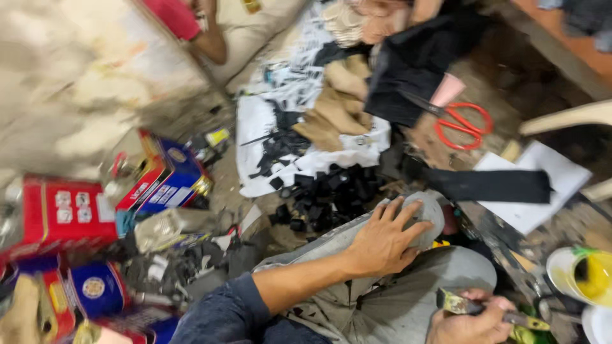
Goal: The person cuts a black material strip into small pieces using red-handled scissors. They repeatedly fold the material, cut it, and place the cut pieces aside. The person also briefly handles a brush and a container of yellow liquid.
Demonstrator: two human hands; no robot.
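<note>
Left hand (382, 239) spread on grey piece (426, 216) | right hand (470, 325) pinching brush (459, 304) | tub (577, 275): yellow glue | scissors (464, 124) beyond

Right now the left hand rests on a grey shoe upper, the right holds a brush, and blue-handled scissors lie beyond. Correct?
Not quite: the head view shows the scissors have red handles. The left hand does rest on the grey upper, and the right hand holds the brush.

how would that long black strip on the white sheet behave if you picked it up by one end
The black strip looks thin and flat like cut fabric or leather, so it would probably droop. It seems light for its length. Resting on the white sheet, it likely slides rather than rolls.
</note>
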